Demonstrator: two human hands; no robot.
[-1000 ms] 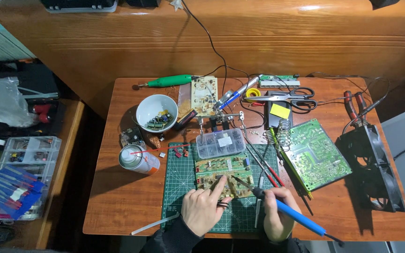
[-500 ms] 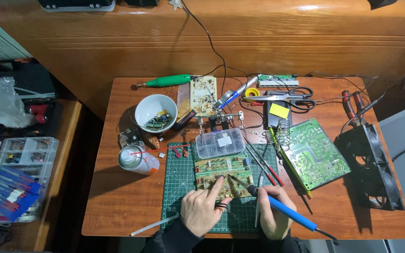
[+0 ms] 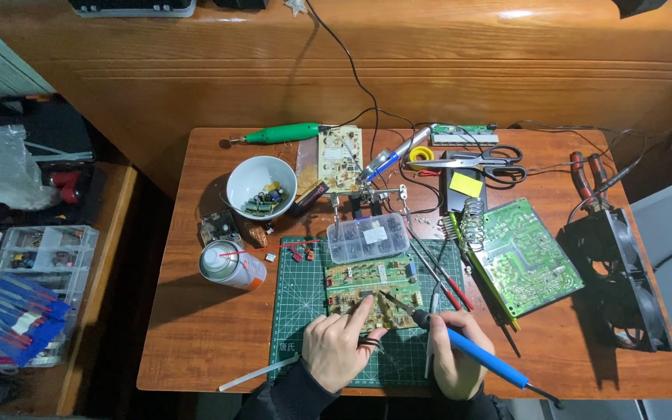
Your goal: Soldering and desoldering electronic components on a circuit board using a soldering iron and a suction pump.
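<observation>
A small circuit board [image 3: 367, 280] lies on a green cutting mat [image 3: 305, 303] at the near edge of the table. My left hand [image 3: 336, 350] rests on the mat with its index finger stretched onto the board, and small tweezers or scissors sit under its fingers. My right hand [image 3: 453, 362] grips a blue-handled soldering iron [image 3: 468, 350]. The iron's tip touches the board just right of my left fingertip.
A clear parts box [image 3: 367, 237], a spray can [image 3: 231, 266], a white bowl of components [image 3: 260, 187], a large green board [image 3: 519, 257], scissors [image 3: 484, 159], a green rotary tool [image 3: 281, 134], two black fans [image 3: 624, 280] and red probes crowd the wooden table [image 3: 196, 334].
My left index finger has stretched further onto the board, and the soldering iron tip has moved left to meet it. The rest is unchanged.
</observation>
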